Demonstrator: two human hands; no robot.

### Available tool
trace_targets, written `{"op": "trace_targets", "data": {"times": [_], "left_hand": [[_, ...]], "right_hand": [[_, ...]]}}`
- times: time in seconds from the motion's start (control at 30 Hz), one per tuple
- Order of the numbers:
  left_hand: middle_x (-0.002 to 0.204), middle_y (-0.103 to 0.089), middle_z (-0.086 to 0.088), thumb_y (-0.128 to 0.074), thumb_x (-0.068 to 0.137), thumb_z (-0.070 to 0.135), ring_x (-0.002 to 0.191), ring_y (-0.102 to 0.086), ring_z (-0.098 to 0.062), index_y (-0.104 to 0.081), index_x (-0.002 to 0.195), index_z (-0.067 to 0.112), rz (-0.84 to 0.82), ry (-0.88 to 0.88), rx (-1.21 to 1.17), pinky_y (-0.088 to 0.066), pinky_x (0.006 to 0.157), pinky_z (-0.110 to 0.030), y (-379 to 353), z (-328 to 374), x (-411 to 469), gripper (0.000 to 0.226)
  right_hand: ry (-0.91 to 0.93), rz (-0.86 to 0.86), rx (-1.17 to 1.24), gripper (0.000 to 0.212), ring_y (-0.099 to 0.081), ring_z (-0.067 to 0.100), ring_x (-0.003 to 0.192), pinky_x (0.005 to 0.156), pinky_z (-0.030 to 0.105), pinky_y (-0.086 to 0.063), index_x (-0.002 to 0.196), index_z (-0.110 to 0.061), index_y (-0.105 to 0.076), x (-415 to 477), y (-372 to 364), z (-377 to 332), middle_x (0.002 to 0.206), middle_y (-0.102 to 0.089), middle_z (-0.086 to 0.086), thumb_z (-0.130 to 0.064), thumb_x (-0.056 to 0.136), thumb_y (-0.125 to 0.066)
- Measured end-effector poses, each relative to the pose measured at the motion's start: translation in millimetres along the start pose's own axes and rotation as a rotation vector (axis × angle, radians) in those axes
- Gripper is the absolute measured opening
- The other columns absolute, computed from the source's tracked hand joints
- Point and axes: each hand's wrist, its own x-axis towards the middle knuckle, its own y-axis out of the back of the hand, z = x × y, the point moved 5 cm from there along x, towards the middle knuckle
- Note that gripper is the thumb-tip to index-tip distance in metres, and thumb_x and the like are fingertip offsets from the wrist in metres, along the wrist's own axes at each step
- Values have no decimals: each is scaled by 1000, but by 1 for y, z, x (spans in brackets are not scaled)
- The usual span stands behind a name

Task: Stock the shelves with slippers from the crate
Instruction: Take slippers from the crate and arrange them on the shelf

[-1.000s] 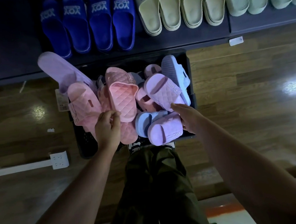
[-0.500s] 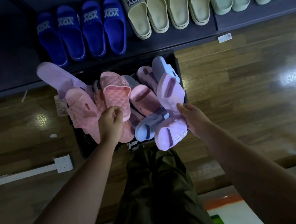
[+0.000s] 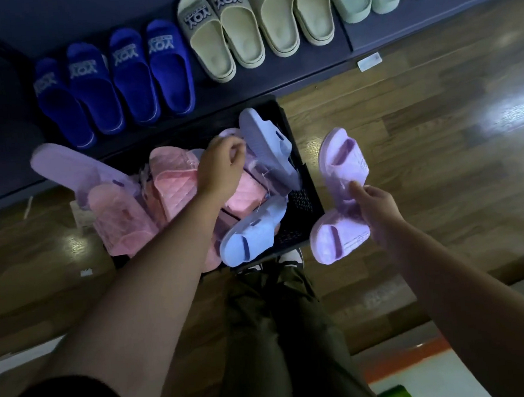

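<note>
the step in hand is judged to be picking from the crate [image 3: 301, 201], which stands on the floor against the shelf's [image 3: 367, 37] near edge. one lilac pair [image 3: 342, 161] is held clear of the crate's right edge, over the floor, pinched where the two slippers meet by the curled fingers [image 3: 354, 188] of the right hand [image 3: 376, 209], the forearm stretched forward. the left hand [image 3: 221, 167] is reached across the pink quilted slippers [image 3: 173, 186] to the crate's far edge, its fingers curled over a pale slipper [image 3: 228, 134]; whether this is gripped cannot be told. next, the lilac pair is probably to be carried to a bare stretch of shelf and set down in line with the blue slippers [image 3: 134, 80].
</note>
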Motion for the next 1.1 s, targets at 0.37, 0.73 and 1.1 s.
{"op": "trace_targets", "data": {"times": [0.37,0.73,1.1], "left_hand": [[131,-56,-3,-50,93,39,126,-39,-30,-50,133,20,-180,-127,505,-31,97,-42,-55,22,84,44],[100,-64,1,-62,81,54,110,-40,-28,-72,87,20,-197,-79,793,-28,85,-39,-54,16,41,36],[109,-66,-9,-71,80,22,103,-60,-33,-44,127,17,-149,252,310,-47,79,-39,-45,-11,-4,55]], "right_hand": [[-21,70,-38,41,-60,26,73,72,33,-47,87,-4,-68,33,14,14,76,-62,15,-44,89,-59],[-51,8,-67,43,-62,26,74,73,34,-49,84,-4,-67,20,0,12,76,-66,15,-46,89,-58],[-60,-18,-82,41,-63,26,75,75,36,-50,83,-5,-66,3,1,13,79,-67,17,-44,91,-56]]}}
